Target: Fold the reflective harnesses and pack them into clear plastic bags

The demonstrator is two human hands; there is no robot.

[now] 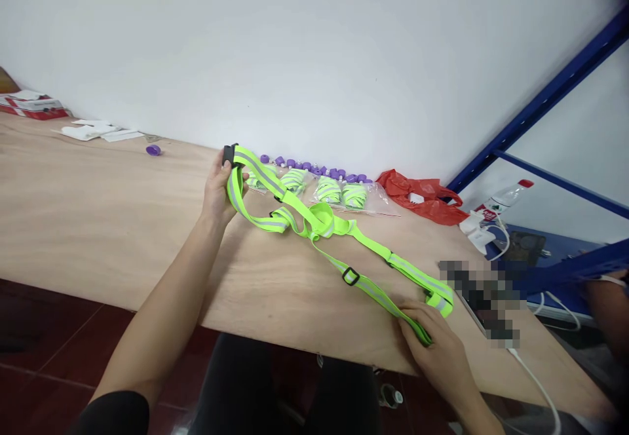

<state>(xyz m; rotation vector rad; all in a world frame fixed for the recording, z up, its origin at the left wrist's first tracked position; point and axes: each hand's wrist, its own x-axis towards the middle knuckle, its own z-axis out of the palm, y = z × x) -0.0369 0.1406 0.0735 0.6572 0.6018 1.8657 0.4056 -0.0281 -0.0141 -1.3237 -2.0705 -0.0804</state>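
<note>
A neon yellow-green reflective harness (366,244) with grey stripes stretches between my two hands above the wooden table. My left hand (219,189) grips it at the black buckle (228,155), with strap loops hanging beside the fingers. Lower on the right, my right hand (435,340) is closed around the end of a strap, near the table's front edge. A black slider (350,276) sits on that strap between the hands. Behind the harness lie several clear bags (354,196) with coiled straps of the same colour.
A row of small purple pieces (307,168) lines the wall, with one purple piece (153,151) farther left. A red plastic bag (422,196), a bottle (508,196) and a blue metal frame (545,97) stand right. White papers (101,131) and a pixelated device with a cable (533,379) lie on the table (113,225).
</note>
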